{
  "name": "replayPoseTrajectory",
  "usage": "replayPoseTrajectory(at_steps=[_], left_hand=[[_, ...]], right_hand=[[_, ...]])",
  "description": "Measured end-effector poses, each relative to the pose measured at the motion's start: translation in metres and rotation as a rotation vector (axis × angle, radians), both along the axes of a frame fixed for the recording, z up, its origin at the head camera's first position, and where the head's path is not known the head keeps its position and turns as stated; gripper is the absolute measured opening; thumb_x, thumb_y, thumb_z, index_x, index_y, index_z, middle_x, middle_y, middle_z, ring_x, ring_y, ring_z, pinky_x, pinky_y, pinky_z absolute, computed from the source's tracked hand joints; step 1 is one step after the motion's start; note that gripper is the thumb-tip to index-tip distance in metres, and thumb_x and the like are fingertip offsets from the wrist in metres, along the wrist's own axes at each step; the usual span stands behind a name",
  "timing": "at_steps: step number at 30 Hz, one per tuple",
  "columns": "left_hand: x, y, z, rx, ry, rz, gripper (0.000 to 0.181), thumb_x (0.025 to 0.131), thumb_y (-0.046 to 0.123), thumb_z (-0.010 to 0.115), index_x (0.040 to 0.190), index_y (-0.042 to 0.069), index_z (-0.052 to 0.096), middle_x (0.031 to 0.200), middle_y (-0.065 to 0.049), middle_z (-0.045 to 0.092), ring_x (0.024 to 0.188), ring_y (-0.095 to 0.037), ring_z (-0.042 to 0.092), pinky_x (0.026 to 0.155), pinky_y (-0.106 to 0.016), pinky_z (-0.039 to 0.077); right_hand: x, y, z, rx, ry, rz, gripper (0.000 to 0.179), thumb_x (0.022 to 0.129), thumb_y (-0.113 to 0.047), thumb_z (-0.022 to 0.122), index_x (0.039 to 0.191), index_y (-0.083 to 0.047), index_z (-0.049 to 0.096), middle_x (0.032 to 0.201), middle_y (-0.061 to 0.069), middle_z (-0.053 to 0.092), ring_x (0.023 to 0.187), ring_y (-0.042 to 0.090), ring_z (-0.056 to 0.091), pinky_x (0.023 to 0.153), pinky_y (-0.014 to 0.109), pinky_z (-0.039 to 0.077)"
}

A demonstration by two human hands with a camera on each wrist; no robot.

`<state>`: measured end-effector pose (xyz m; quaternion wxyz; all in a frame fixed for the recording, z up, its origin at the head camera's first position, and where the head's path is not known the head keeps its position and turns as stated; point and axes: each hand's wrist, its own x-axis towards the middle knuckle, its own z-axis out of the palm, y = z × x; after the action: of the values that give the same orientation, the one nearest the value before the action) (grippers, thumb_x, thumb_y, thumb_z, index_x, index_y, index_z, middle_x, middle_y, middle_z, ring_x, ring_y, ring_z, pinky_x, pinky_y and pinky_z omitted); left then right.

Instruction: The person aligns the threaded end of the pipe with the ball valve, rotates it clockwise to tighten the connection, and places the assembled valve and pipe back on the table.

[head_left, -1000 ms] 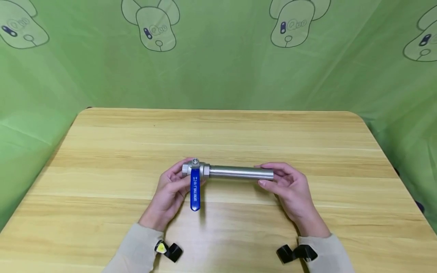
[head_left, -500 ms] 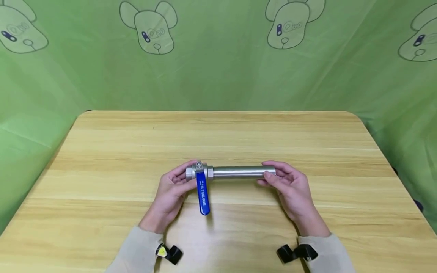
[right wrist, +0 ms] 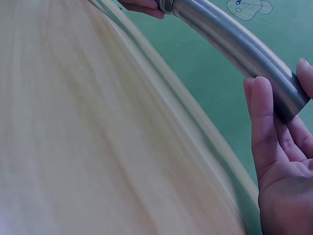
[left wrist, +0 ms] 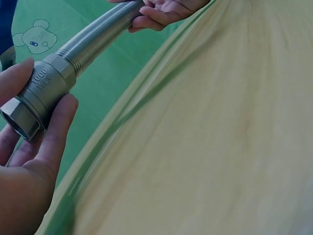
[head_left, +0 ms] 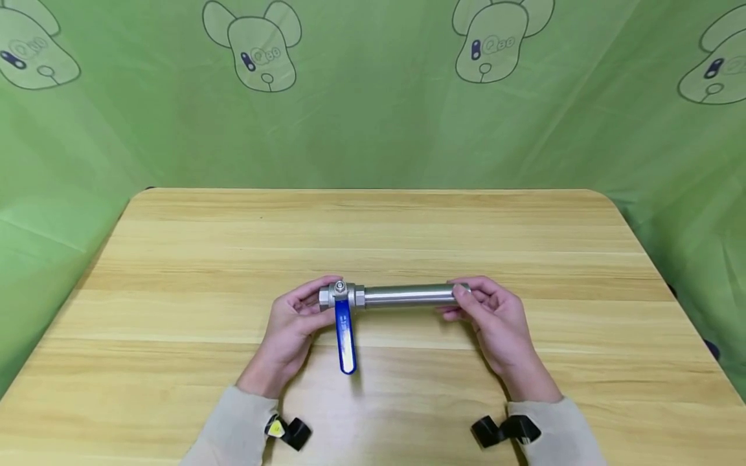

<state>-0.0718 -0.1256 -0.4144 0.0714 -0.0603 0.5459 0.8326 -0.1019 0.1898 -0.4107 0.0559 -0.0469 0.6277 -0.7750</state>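
Note:
A ball valve [head_left: 350,295] with a blue lever handle [head_left: 346,340] is joined to a straight steel pipe [head_left: 408,296], held level above the table. My left hand [head_left: 288,330] grips the valve body between thumb and fingers; the handle points toward me. At the pipe's free end, my right hand [head_left: 498,323] holds it with the thumb on top and fingers behind and below. In the left wrist view, the valve [left wrist: 46,90] shows raised lettering and a hex end, and some thread is visible where the pipe enters. The right wrist view shows fingers [right wrist: 264,112] against the pipe [right wrist: 244,44].
A light wooden table [head_left: 373,233] with rounded far corners lies beneath the hands. Green cloth [head_left: 373,129] printed with bear-like heads hangs behind and at the sides. A small black camera mount [head_left: 297,433] sits at each wrist over grey sleeves.
My right thumb has moved from the pipe's near side up onto its top. The valve and pipe have shifted slightly right, and the blue handle has swung from straight to a slight slant.

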Motion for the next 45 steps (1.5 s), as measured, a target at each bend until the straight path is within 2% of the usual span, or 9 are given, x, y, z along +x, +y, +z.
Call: replayPoseTrajectory(at_steps=[4, 8, 11, 15, 17, 20, 24, 38, 45], left_hand=[[-0.0005, 0.0009, 0.0005, -0.005, -0.025, 0.01, 0.057, 0.085, -0.019, 0.071, 0.138, 0.001, 0.067, 0.117, 0.0, 0.08, 0.104, -0.013, 0.077, 0.103, -0.028, 0.064], [-0.0015, 0.0007, 0.0009, 0.021, -0.066, 0.012, 0.061, 0.089, -0.017, 0.067, 0.148, -0.009, 0.054, 0.117, -0.001, 0.079, 0.104, -0.014, 0.077, 0.1, -0.03, 0.066], [-0.0022, -0.0004, 0.0011, 0.056, -0.09, 0.015, 0.062, 0.092, -0.016, 0.064, 0.153, -0.008, 0.049, 0.119, -0.003, 0.078, 0.104, -0.016, 0.078, 0.1, -0.035, 0.067], [-0.0029, -0.0017, 0.0009, 0.082, -0.107, 0.031, 0.062, 0.094, -0.016, 0.061, 0.154, -0.007, 0.049, 0.118, -0.003, 0.079, 0.101, -0.017, 0.079, 0.1, -0.038, 0.067], [-0.003, -0.002, 0.0007, 0.089, -0.109, 0.035, 0.062, 0.094, -0.017, 0.061, 0.154, -0.007, 0.048, 0.116, -0.003, 0.079, 0.1, -0.017, 0.079, 0.1, -0.038, 0.067], [-0.0025, -0.0025, 0.0007, 0.098, -0.108, 0.026, 0.061, 0.094, -0.017, 0.06, 0.154, -0.007, 0.048, 0.115, -0.002, 0.079, 0.101, -0.016, 0.079, 0.101, -0.038, 0.067], [-0.0026, -0.0028, 0.0002, 0.101, -0.1, 0.012, 0.061, 0.095, -0.015, 0.06, 0.154, -0.008, 0.047, 0.115, -0.002, 0.079, 0.103, -0.017, 0.079, 0.1, -0.038, 0.067], [-0.0032, -0.0017, -0.0006, 0.085, -0.079, 0.005, 0.061, 0.094, -0.016, 0.063, 0.153, -0.006, 0.05, 0.12, -0.004, 0.079, 0.1, -0.015, 0.079, 0.101, -0.037, 0.066], [-0.0037, -0.0014, -0.0001, 0.07, -0.089, 0.01, 0.06, 0.094, -0.015, 0.063, 0.152, -0.006, 0.051, 0.123, -0.006, 0.078, 0.1, -0.015, 0.079, 0.101, -0.037, 0.066]], right_hand=[[0.0002, -0.0003, 0.0003, 0.02, -0.002, -0.001, 0.011, 0.107, -0.006, 0.063, 0.111, -0.009, 0.073, 0.094, 0.002, 0.082, 0.078, 0.016, 0.081, 0.075, 0.027, 0.07], [0.0008, -0.0009, 0.0014, 0.043, 0.001, 0.018, 0.012, 0.106, -0.004, 0.065, 0.114, -0.008, 0.072, 0.099, 0.001, 0.082, 0.082, 0.015, 0.081, 0.079, 0.029, 0.07], [0.0015, -0.0013, 0.0022, 0.022, 0.017, 0.033, 0.029, 0.098, 0.008, 0.069, 0.124, -0.007, 0.071, 0.112, 0.002, 0.08, 0.097, 0.014, 0.08, 0.088, 0.029, 0.069], [0.0018, -0.0022, 0.001, -0.058, 0.098, 0.037, 0.063, 0.084, 0.026, 0.068, 0.141, 0.0, 0.062, 0.133, 0.007, 0.075, 0.123, 0.017, 0.073, 0.106, 0.027, 0.062], [0.0016, -0.0028, -0.0004, -0.098, 0.147, 0.035, 0.068, 0.08, 0.031, 0.066, 0.142, 0.005, 0.059, 0.137, 0.01, 0.074, 0.128, 0.021, 0.071, 0.112, 0.028, 0.058], [0.0017, -0.003, -0.0014, -0.125, 0.181, 0.023, 0.06, 0.078, 0.034, 0.066, 0.133, 0.009, 0.064, 0.133, 0.012, 0.077, 0.125, 0.024, 0.073, 0.112, 0.03, 0.059], [0.002, -0.0024, -0.0007, -0.105, 0.159, -0.001, 0.049, 0.078, 0.032, 0.069, 0.12, 0.007, 0.072, 0.123, 0.011, 0.081, 0.117, 0.023, 0.077, 0.105, 0.03, 0.063], [0.0, -0.0014, 0.0005, 0.025, 0.009, -0.052, 0.035, 0.089, 0.013, 0.078, 0.122, 0.0, 0.076, 0.113, 0.0, 0.082, 0.103, 0.011, 0.078, 0.09, 0.023, 0.067], [-0.0002, -0.0013, 0.0009, 0.086, -0.019, -0.065, 0.027, 0.094, 0.004, 0.078, 0.121, 0.001, 0.075, 0.105, 0.0, 0.081, 0.093, 0.011, 0.079, 0.087, 0.03, 0.069]])
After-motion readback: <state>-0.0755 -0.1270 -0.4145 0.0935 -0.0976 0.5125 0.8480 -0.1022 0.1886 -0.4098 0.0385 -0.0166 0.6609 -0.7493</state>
